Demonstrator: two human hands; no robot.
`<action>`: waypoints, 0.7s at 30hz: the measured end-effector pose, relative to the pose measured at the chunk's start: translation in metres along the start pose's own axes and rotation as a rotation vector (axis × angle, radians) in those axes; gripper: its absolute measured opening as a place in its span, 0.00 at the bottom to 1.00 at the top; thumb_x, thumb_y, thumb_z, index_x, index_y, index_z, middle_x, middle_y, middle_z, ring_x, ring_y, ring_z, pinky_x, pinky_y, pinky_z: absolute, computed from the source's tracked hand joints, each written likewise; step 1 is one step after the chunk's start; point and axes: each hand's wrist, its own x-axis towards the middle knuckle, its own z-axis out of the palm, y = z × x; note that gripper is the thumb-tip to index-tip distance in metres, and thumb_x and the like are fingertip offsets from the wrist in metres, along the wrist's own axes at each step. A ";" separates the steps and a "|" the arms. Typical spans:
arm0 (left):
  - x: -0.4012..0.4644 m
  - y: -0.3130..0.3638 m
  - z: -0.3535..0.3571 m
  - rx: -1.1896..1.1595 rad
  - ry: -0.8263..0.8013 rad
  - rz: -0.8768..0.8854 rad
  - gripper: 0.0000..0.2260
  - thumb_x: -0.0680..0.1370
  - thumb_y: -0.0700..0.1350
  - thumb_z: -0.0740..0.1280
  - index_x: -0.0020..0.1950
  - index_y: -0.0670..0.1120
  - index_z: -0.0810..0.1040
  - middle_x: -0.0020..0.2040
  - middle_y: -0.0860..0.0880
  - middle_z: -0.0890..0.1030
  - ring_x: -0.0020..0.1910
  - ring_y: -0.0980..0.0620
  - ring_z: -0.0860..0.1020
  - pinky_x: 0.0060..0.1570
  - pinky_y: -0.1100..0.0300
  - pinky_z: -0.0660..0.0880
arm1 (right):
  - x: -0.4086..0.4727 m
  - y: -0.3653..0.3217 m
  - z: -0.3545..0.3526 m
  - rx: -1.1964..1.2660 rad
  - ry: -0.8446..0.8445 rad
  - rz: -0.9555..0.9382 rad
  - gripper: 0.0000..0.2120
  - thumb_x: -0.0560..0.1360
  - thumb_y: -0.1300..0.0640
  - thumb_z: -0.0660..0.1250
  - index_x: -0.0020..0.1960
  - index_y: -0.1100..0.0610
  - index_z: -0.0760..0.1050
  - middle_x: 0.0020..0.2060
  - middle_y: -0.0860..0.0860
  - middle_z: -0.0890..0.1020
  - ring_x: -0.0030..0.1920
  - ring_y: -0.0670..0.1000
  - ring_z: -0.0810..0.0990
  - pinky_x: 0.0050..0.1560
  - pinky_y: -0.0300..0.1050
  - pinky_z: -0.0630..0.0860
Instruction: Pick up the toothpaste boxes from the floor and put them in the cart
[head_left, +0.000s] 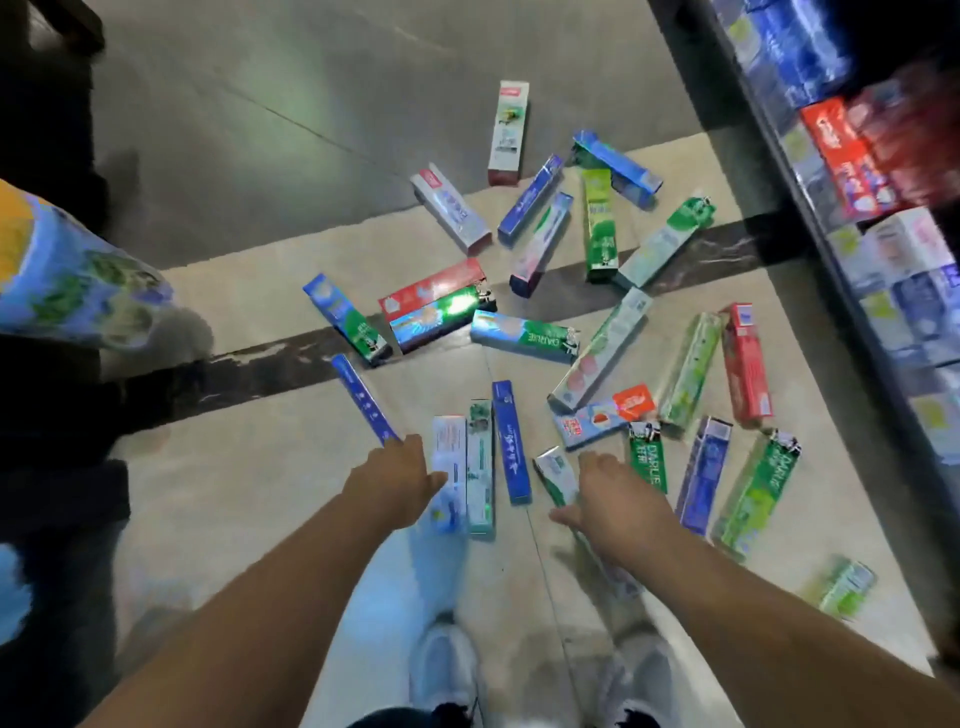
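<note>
While boxes (524, 338) litter the floor (270, 483), left hand (395, 480) apparently holds a blue box (363, 400); right hand's (613, 499) grip unclear.

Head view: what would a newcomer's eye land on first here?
The scatter of toothpaste boxes across the floor, mostly centre and right. Next, the two bare arms reaching down: the left hand holds a blue box, and the right hand is on a green and white box. Stocked shelves run along the right edge.
</note>
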 end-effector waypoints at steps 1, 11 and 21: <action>0.022 -0.002 0.017 0.004 -0.006 0.011 0.22 0.80 0.57 0.61 0.64 0.41 0.67 0.60 0.39 0.74 0.58 0.39 0.76 0.54 0.48 0.74 | 0.023 0.004 0.018 0.000 -0.009 0.010 0.33 0.71 0.36 0.69 0.64 0.58 0.66 0.59 0.56 0.74 0.59 0.58 0.75 0.54 0.49 0.73; 0.128 0.002 0.099 -0.168 0.069 -0.095 0.29 0.76 0.58 0.69 0.66 0.39 0.62 0.59 0.41 0.71 0.58 0.42 0.75 0.49 0.54 0.71 | 0.126 0.022 0.103 0.014 -0.017 0.101 0.30 0.74 0.54 0.68 0.70 0.59 0.58 0.58 0.56 0.76 0.57 0.57 0.78 0.48 0.47 0.72; 0.076 0.020 0.042 -0.274 0.165 -0.165 0.32 0.70 0.56 0.74 0.60 0.40 0.62 0.57 0.39 0.75 0.57 0.35 0.77 0.53 0.47 0.76 | 0.070 0.035 0.021 0.292 0.170 0.057 0.30 0.76 0.52 0.69 0.67 0.63 0.56 0.55 0.60 0.78 0.53 0.62 0.79 0.45 0.48 0.73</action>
